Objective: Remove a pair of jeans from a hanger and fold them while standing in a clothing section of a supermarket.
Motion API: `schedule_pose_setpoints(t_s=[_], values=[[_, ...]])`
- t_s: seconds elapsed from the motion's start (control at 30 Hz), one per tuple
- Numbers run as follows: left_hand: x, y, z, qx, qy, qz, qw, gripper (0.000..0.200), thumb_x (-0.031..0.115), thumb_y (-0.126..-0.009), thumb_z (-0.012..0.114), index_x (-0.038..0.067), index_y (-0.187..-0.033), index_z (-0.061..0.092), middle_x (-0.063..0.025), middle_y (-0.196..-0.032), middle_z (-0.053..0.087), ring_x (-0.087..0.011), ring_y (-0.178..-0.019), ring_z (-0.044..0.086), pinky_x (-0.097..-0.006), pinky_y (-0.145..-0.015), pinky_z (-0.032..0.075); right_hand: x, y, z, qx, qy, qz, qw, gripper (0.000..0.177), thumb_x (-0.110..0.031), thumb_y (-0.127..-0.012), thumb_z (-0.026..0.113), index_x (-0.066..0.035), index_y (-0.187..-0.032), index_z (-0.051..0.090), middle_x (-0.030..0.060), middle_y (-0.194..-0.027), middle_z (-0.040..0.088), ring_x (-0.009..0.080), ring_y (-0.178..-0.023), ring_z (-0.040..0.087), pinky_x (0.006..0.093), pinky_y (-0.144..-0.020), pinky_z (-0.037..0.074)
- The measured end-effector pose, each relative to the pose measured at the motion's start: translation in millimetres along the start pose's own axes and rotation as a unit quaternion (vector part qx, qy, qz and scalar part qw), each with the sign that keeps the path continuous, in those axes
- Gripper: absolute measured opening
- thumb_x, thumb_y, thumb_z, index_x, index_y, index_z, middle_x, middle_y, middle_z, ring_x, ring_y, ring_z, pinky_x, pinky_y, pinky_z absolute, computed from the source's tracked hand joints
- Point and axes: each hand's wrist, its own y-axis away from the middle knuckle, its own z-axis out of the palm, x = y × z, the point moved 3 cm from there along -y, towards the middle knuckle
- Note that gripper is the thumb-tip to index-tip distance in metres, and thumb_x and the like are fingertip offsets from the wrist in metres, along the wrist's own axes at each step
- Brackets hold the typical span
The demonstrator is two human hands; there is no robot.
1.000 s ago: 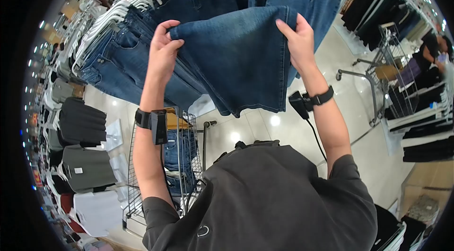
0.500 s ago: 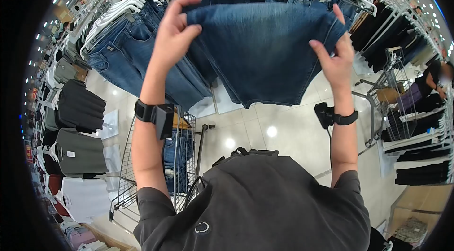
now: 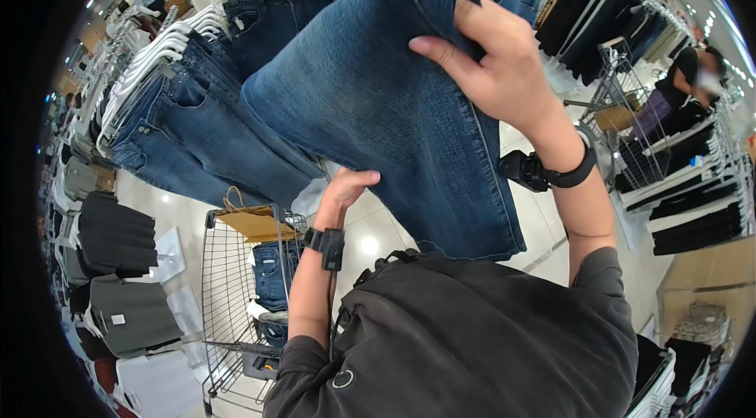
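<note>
A pair of blue jeans (image 3: 394, 95) hangs folded over in the air in front of me, with faded patches along the upper fold. High on its right side, my right hand (image 3: 508, 56) grips the denim, thumb on the near face and fingers behind. My left hand (image 3: 346, 186) is at the lower left edge, its thumb against the cloth; its other fingers are hidden or turned away behind it. Behind the held pair, more jeans (image 3: 201, 131) hang from white hangers (image 3: 157, 56) on a rack.
A wire shopping cart (image 3: 224, 276) at my left holds a brown paper bag (image 3: 252, 223) and folded jeans (image 3: 272, 276). Grey and white shirts (image 3: 130, 316) hang beyond it. On the right are another cart (image 3: 622, 115), a person (image 3: 685, 87) and racks of dark trousers (image 3: 587, 28).
My left hand has dropped from the jeans' upper left corner to their lower left edge. My right hand has shifted left, and the jeans have turned from level to slanting, closer to me.
</note>
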Motion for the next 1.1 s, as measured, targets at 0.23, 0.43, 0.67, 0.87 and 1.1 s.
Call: schedule_pose_setpoints(t_s=[0.23, 0.43, 0.67, 0.87, 1.1], values=[[6.5, 14.0, 17.9, -0.005, 0.023, 0.009, 1.000, 0.063, 0.016, -0.078, 0.076, -0.002, -0.130, 0.046, -0.0130, -0.126, 0.055, -0.0269, -0.114, 0.054, -0.0390, -0.099, 0.043, 44.5, 11.7, -18.5, -0.034, -0.461, 0.226, 0.858, 0.060, -0.037, -0.091, 0.060, 0.002, -0.134, 0.043, 0.0139, -0.122, 0.058, 0.0197, -0.109, 0.057, 0.0314, -0.093, 0.047], [-17.0, 36.9, 2.5, 0.105, 0.040, -0.056, 0.992, 0.050, 0.018, -0.088, 0.065, -0.003, -0.129, 0.046, -0.0145, -0.121, 0.058, -0.0250, -0.108, 0.059, -0.0378, -0.093, 0.048, 47.6, 313.9, 89.3, 0.067, -0.749, 0.574, 0.324, 0.087, -0.071, -0.087, 0.033, -0.004, -0.143, 0.034, 0.0146, -0.143, 0.042, 0.0261, -0.128, 0.044, 0.0392, -0.105, 0.038], [-101.3, 59.7, -44.1, 0.233, 0.268, -0.294, 0.887, 0.030, 0.008, -0.087, 0.062, -0.006, -0.113, 0.058, -0.0161, -0.108, 0.065, -0.0266, -0.095, 0.065, -0.0382, -0.086, 0.053, 4.3, 394.5, 134.1, -0.119, -0.602, 0.692, 0.380, 0.061, -0.022, -0.084, 0.067, 0.000, -0.136, 0.042, 0.0127, -0.132, 0.052, 0.0247, -0.120, 0.052, 0.0373, -0.103, 0.041], [-113.3, 71.2, -66.1, 0.225, 0.144, -0.312, 0.912, 0.039, -0.005, -0.078, 0.064, -0.005, -0.116, 0.058, -0.0150, -0.110, 0.065, -0.0263, -0.099, 0.065, -0.0362, -0.090, 0.052, 8.7, 389.6, 168.4, -0.190, -0.545, 0.724, 0.377, 0.064, 0.008, -0.069, 0.068, 0.002, -0.130, 0.049, 0.0132, -0.125, 0.057, 0.0235, -0.114, 0.054, 0.0341, -0.100, 0.041], [100.4, 80.0, 38.0, 0.106, -0.172, 0.126, 0.971, 0.070, -0.006, -0.070, 0.075, -0.004, -0.131, 0.041, -0.0141, -0.126, 0.055, -0.0214, -0.115, 0.054, -0.0362, -0.101, 0.042, 21.1, 182.5, 50.0, -0.051, -0.453, 0.484, 0.747, 0.061, 0.003, -0.073, 0.071, 0.002, -0.129, 0.048, 0.0098, -0.121, 0.058, 0.0212, -0.108, 0.058, 0.0338, -0.094, 0.046]])
